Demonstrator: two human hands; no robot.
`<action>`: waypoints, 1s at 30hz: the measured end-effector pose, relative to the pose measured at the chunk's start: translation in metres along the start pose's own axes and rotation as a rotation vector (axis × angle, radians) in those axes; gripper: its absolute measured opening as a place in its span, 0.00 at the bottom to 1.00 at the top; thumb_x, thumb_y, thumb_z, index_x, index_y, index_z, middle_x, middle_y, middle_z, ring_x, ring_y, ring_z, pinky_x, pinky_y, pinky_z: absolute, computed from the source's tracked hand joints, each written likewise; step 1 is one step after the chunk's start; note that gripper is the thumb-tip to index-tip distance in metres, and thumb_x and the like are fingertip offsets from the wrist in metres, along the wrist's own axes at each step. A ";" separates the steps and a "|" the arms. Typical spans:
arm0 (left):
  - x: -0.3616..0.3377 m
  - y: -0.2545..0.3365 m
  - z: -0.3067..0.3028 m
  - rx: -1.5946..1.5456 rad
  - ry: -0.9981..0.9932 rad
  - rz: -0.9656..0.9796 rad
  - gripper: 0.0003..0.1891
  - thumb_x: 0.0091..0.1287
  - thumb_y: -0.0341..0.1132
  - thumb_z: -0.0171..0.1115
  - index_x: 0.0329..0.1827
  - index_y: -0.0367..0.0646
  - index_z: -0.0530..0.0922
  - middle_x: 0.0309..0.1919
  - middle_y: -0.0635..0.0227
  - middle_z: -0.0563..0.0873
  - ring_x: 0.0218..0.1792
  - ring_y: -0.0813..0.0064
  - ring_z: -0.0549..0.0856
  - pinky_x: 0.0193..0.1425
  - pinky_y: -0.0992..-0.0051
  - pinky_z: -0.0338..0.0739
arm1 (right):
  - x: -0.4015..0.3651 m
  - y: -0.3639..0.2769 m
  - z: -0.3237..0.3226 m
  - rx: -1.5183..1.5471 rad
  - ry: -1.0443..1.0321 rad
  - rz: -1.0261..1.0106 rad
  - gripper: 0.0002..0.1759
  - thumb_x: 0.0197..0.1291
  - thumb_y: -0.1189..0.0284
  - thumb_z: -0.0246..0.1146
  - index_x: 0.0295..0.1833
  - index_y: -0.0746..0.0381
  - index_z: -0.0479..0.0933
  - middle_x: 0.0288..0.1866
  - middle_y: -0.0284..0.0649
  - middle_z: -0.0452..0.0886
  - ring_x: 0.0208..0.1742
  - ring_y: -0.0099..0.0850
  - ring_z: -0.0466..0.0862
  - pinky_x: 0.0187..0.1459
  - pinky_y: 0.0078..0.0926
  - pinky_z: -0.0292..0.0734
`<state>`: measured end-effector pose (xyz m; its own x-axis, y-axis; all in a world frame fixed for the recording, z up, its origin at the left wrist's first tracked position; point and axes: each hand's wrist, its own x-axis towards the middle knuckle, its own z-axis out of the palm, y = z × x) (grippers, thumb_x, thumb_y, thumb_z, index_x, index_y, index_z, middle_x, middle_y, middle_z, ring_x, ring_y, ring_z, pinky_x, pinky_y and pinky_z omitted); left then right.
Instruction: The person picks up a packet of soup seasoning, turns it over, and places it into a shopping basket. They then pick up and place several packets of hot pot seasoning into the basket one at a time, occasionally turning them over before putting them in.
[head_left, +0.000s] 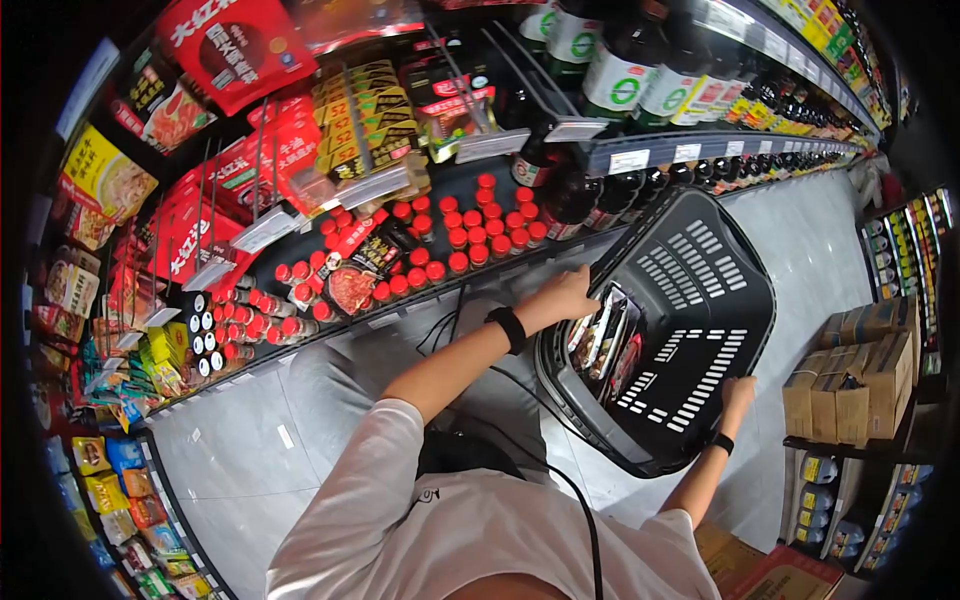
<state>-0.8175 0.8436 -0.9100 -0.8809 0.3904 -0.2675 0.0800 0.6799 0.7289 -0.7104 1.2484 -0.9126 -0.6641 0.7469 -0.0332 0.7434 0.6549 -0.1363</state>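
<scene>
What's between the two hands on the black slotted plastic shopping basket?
Head view: flat printed packets stand inside the black slotted plastic basket beside the left hand; from them to the right hand only the basket's bare slotted inside shows.

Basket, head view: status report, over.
Left hand on basket rim beside the packets, grip unclear. Right hand grips opposite rim. Basket tilted, packets inside. Nothing between hands and basket.

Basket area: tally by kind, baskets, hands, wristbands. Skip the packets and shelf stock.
black shopping basket: 1
hands: 2 (left hand, right hand)
black wristbands: 2
Total: 5
</scene>
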 end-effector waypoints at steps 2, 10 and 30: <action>-0.007 -0.006 -0.011 0.037 0.098 0.017 0.30 0.52 0.43 0.62 0.51 0.27 0.68 0.42 0.44 0.80 0.48 0.50 0.79 0.52 0.60 0.74 | -0.019 -0.004 -0.001 -0.016 0.006 -0.031 0.20 0.52 0.71 0.59 0.48 0.70 0.66 0.44 0.62 0.78 0.49 0.56 0.78 0.51 0.47 0.72; -0.017 -0.029 -0.027 0.216 0.525 0.131 0.19 0.50 0.40 0.67 0.40 0.38 0.76 0.41 0.58 0.79 0.48 0.57 0.78 0.49 0.60 0.74 | -0.078 -0.014 0.004 -0.003 -0.018 -0.082 0.23 0.57 0.66 0.58 0.49 0.73 0.63 0.42 0.65 0.78 0.47 0.60 0.78 0.49 0.48 0.72; 0.013 -0.065 -0.071 0.633 0.742 0.477 0.13 0.50 0.46 0.66 0.30 0.46 0.80 0.31 0.71 0.80 0.43 0.71 0.75 0.51 0.67 0.65 | -0.144 -0.081 -0.024 -0.076 -0.188 -0.147 0.24 0.57 0.58 0.60 0.42 0.73 0.76 0.39 0.64 0.79 0.46 0.53 0.80 0.47 0.44 0.74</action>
<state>-0.8670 0.7604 -0.9155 -0.7407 0.3715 0.5598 0.5276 0.8375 0.1423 -0.6730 1.0911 -0.8730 -0.7637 0.6129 -0.2029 0.6366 0.7672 -0.0788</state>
